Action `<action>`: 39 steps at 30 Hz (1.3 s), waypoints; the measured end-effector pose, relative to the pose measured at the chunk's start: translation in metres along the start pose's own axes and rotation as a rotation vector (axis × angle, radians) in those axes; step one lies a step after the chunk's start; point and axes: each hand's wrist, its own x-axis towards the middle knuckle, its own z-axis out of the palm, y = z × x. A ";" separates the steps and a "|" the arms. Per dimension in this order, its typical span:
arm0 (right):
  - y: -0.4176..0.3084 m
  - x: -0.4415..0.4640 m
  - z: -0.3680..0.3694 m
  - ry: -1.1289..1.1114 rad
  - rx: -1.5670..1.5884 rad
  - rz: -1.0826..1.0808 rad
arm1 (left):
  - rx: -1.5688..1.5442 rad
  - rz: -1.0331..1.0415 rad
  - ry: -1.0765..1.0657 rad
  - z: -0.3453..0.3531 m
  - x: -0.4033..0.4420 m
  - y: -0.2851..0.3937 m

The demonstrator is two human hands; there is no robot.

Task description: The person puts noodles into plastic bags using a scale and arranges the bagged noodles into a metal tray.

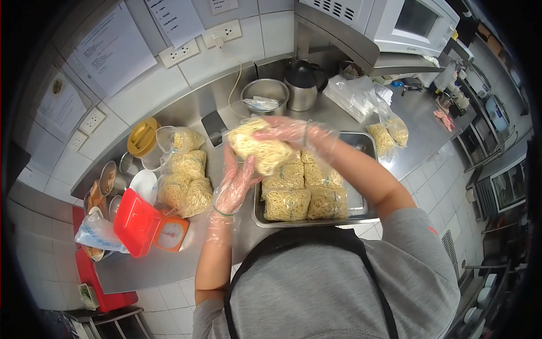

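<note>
A clear plastic bag of yellow noodles [264,155] is held up between my two hands, above the counter. My left hand [236,185], in a clear plastic glove with a band at the wrist, supports it from below. From above and the right, my right hand [288,133], gloved the same way, grips the bag's top side. Below it, a steel tray [361,148] holds several packed noodle bags [286,204] in rows. More noodle bags [189,165] are piled on the counter to the left.
On the left stand an orange scale [171,233] with a red tray [135,222], a yellow-lidded container [144,137] and metal bowls. A steel bowl [264,90] and a jug [302,87] stand at the back. Two noodle bags [384,139] lie right, below a microwave [415,25].
</note>
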 end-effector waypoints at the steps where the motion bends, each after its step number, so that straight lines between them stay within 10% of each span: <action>1: -0.003 -0.008 -0.013 -0.039 -0.101 0.021 | 0.097 0.012 0.011 0.002 -0.005 0.012; 8: 0.048 -0.003 -0.056 -0.247 -0.833 0.334 | 0.263 0.047 0.229 -0.057 -0.007 0.008; 16: 0.038 -0.002 0.006 0.060 -1.706 -0.100 | 0.992 0.138 0.647 -0.144 -0.049 -0.037; 21: 0.030 0.037 0.059 -0.044 -1.557 -0.320 | 1.487 -0.047 0.563 -0.137 -0.058 -0.101; 27: 0.100 0.128 0.106 -0.279 -1.441 -0.302 | 1.364 0.117 0.525 -0.096 -0.065 -0.132; 33: 0.144 0.184 0.119 -0.116 -1.514 -0.219 | 0.716 0.105 1.008 -0.101 -0.088 -0.182; 39: 0.117 0.169 0.127 -0.313 -1.432 0.131 | -0.242 0.116 0.889 -0.138 -0.077 -0.177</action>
